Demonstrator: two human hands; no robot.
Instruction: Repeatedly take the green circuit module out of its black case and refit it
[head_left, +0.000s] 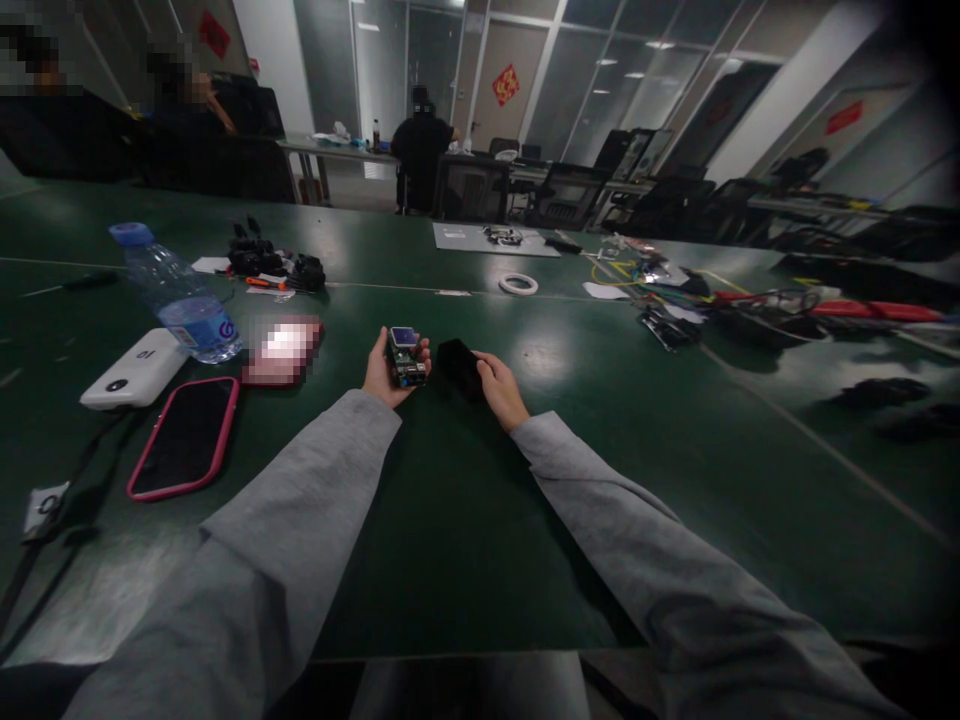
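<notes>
In my left hand [381,372] lies a small circuit board [407,362] with a little lit screen at its top end; the fingers curl round its edges. My right hand [504,388] grips a black box-shaped piece [459,370] by its right side, thumb on top. The black piece is too dark to show whether it is hollow. The two things are held close side by side, a narrow gap between them, above the green table [450,540].
To the left are a water bottle [199,320], a white power bank [135,370] with a cable, and a red-rimmed phone [187,440]. Farther off lie black parts [274,262], a tape roll [518,285] and tangled wires [660,275]. People sit beyond the table.
</notes>
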